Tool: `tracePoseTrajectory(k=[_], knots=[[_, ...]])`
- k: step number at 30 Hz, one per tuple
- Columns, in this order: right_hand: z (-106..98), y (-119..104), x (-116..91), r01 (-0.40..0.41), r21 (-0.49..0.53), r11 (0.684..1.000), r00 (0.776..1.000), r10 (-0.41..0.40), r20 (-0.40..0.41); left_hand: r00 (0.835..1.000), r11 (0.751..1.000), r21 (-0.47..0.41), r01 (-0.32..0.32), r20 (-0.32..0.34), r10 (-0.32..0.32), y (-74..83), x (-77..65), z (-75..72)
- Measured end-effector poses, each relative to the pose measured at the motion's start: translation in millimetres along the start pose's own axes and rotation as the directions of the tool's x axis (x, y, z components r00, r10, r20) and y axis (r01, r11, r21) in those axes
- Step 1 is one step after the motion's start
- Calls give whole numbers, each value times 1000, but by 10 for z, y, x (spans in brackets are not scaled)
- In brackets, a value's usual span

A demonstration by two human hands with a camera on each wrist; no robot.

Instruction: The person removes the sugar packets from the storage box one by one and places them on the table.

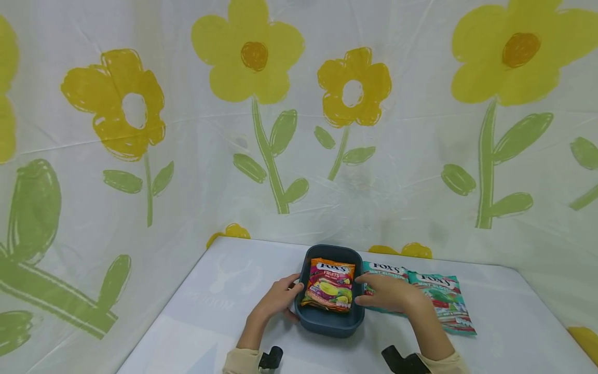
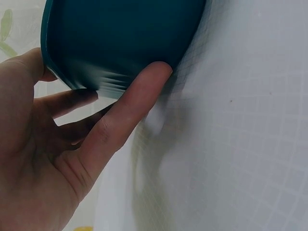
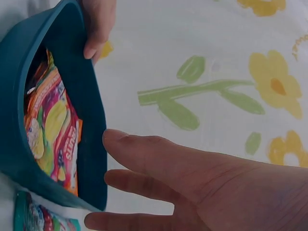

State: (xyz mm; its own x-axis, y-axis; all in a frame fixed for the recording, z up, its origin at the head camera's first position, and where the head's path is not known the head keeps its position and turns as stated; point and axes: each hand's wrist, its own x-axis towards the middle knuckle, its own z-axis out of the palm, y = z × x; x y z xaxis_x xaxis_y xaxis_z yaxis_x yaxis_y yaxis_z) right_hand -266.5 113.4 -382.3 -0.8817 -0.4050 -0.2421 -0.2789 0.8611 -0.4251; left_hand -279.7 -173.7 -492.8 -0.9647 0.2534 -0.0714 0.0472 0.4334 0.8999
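A dark blue-green bin [image 1: 329, 326] stands on the table with an orange and purple bag of Fox's fruit candy [image 1: 328, 284] inside it. My left hand [image 1: 276, 297] is at the bin's left side. In the left wrist view, its extended thumb [image 2: 139, 96] lies along the outer wall, and the other fingers are spread around the edge. Across from it, my right hand [image 1: 385, 292] reaches to the right rim. Seen from the right wrist, its straight fingers [image 3: 154, 151] have their tips right at the bin's edge, spread apart.
Two green Fox's candy bags lie right of the bin: the nearer one [image 1: 388, 269] is partly covered by my right hand, the other [image 1: 444, 301] is farther right. Behind the white table [image 1: 201, 317] hangs a cloth [image 1: 402, 208] printed with yellow flowers.
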Motion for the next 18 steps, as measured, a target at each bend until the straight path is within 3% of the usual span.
tracePoseTrajectory(k=[9,18], knots=[[-1,-170,64,31,-33,999,999,-31,17,1000,1000,0,-29,1,29,-12,16,-2],[54,-308,153,69,-19,997,996,-70,-46,1000,1000,-9,-19,4,19,23,-8,-10]])
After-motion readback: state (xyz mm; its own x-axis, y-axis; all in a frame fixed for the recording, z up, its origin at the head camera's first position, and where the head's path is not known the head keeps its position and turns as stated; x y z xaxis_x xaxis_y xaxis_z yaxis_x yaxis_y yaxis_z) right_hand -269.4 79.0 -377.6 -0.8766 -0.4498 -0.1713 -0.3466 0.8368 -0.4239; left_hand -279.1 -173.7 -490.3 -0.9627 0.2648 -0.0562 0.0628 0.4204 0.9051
